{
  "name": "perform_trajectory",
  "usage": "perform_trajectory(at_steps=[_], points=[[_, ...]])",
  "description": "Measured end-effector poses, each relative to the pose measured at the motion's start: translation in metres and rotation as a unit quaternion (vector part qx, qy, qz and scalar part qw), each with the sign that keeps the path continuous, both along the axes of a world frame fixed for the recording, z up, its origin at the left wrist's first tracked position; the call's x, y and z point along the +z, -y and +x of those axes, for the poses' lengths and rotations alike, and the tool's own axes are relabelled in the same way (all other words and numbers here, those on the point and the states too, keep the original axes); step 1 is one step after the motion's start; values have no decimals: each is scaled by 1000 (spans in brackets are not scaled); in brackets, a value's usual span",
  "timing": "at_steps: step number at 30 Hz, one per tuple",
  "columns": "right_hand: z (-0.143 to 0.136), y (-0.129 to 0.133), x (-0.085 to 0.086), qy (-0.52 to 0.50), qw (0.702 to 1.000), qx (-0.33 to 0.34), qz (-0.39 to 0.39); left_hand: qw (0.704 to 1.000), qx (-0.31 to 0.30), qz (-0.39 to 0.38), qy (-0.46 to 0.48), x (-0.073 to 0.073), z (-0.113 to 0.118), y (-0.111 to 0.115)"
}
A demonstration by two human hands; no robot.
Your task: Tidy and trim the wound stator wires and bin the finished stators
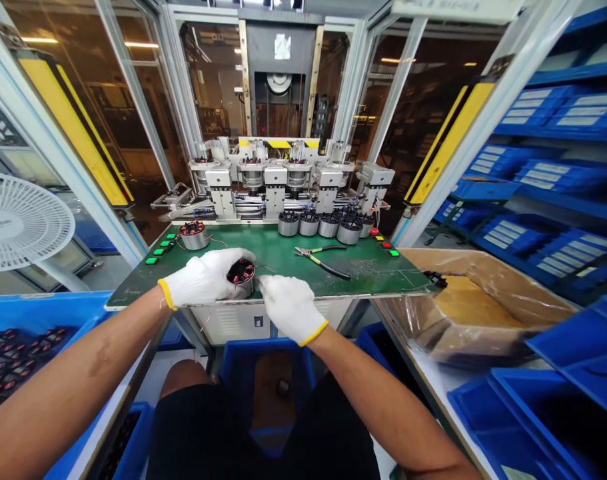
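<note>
1. The left hand, in a white glove with a yellow cuff, is curled around a wound stator, a short metal ring with red and dark coil windings showing on top. The fingers wrap its left side and grip it.
2. The right hand, gloved the same way, sits just right of that stator with its fingertips drawn together at the stator's right flank; it looks pinched, perhaps on a thin wire lead, but what it pinches is too small to tell.
3. So the stator lies between the two hands, held by the left and touched or nearly touched by the right. Its axis stands upright, open end up, at the near edge of the green bench top.
4. Behind and left of the held stator a second wound stator stands alone, well apart.
5. Right of the held stator and farther back lie cutting pliers, handles pointing right, nearer the right hand.
6. Farther back still, a row of grey stators stands before the winding machine.
</note>
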State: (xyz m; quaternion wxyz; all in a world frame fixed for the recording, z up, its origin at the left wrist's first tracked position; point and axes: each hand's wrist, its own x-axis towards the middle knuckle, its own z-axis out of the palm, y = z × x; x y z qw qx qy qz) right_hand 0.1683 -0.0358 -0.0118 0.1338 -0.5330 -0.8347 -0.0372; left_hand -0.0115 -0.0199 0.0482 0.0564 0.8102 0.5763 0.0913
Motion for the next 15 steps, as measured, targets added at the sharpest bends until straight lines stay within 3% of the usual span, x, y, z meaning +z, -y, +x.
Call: perform_trajectory(at_steps=[4,8,12,15], points=[[35,4,15,87,996,29,-8,999,-35,-31,2,6,-7,-2],[51,11,66,177,982,46,50,997,-65,-49,8,10,-5,-9],[14,11,130,198,965,121,124,998,-15,-50,-45,5,7,-18],[-28,-1,154,203,958,166,113,999,43,-12,-2,-7,17,-20]])
